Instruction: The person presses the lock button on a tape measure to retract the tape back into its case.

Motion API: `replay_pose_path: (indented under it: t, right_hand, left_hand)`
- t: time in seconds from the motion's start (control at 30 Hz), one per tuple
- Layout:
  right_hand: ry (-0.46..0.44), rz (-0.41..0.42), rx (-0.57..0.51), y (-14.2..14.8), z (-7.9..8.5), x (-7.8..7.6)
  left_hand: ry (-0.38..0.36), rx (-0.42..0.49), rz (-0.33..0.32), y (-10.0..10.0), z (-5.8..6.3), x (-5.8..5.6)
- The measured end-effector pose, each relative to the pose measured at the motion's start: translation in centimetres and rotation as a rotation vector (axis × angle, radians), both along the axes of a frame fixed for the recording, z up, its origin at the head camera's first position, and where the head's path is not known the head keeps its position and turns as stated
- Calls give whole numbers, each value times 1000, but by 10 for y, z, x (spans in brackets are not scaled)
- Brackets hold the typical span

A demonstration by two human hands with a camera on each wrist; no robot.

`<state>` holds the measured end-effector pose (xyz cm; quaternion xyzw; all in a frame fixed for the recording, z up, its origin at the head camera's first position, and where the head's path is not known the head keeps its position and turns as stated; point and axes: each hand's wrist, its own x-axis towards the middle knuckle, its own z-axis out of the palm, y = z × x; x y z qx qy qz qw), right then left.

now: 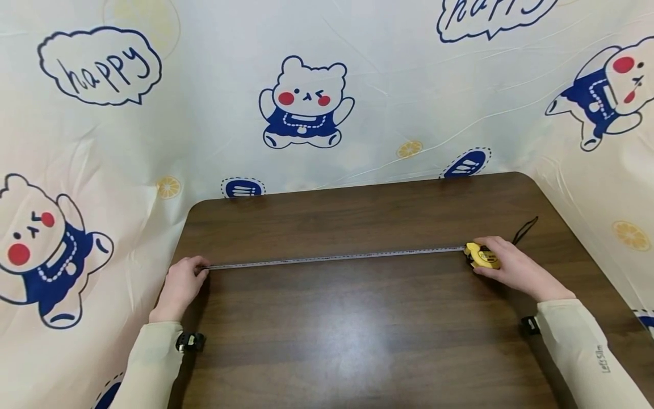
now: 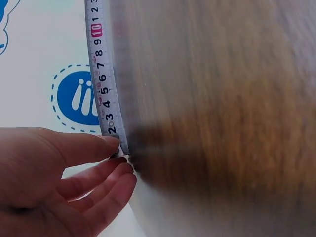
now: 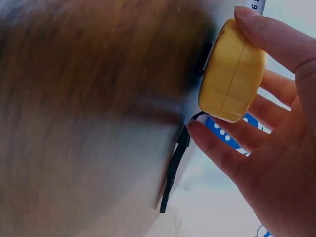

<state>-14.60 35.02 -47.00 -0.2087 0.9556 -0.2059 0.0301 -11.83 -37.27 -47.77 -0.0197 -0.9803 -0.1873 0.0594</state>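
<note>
A yellow tape measure (image 1: 482, 257) lies near the right side of the brown table, its blade (image 1: 327, 258) drawn out leftward in a long straight line. My right hand (image 1: 516, 270) grips the case between thumb and fingers; the right wrist view shows the case's rounded yellow back (image 3: 232, 74) and a black wrist strap (image 3: 173, 168) trailing from it. At the left edge of the table my left hand (image 1: 179, 287) pinches the end of the blade. In the left wrist view the thumb covers the first marks of the blade (image 2: 101, 74), with 2 to 10 and beyond readable.
The brown wooden table (image 1: 306, 324) has rounded far corners. A pale cloth (image 1: 214, 113) printed with bears, lemon slices and the word happy hangs behind it and along both sides. A black wrist camera (image 1: 190, 342) sits on the left sleeve, another (image 1: 530, 325) on the right.
</note>
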Motion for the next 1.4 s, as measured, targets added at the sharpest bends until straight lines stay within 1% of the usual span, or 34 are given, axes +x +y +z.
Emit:
replay_pose_path:
  t: [0.1, 0.3, 0.4, 0.53, 0.7, 0.9, 1.17, 1.27, 1.4]
  right_hand:
    - [-6, 8, -18, 1, 0, -2]
    - [-6, 37, -72, 3, 1, -2]
    - [28, 68, -89, 5, 0, -1]
    - [87, 113, -81, 6, 0, 0]
    - [165, 147, -62, 7, 1, 0]
    - [214, 165, -51, 7, 6, 0]
    - [224, 153, -51, 8, 12, -1]
    - [235, 158, -57, 8, 14, -1]
    - [227, 156, -53, 8, 17, -2]
  left_hand:
    - [18, -8, 0, -1, 1, -1]
    - [8, -2, 2, -2, 4, -2]
    - [-13, 16, 3, -3, 5, -2]
    - [-40, 40, 2, -3, 8, -2]
    - [-46, 52, 2, -3, 13, 0]
    - [-27, 66, 0, -1, 20, 1]
    - [20, 58, -19, 1, 28, 1]
    - [11, 49, -27, 1, 28, 2]
    - [-31, 46, -40, 0, 28, 3]
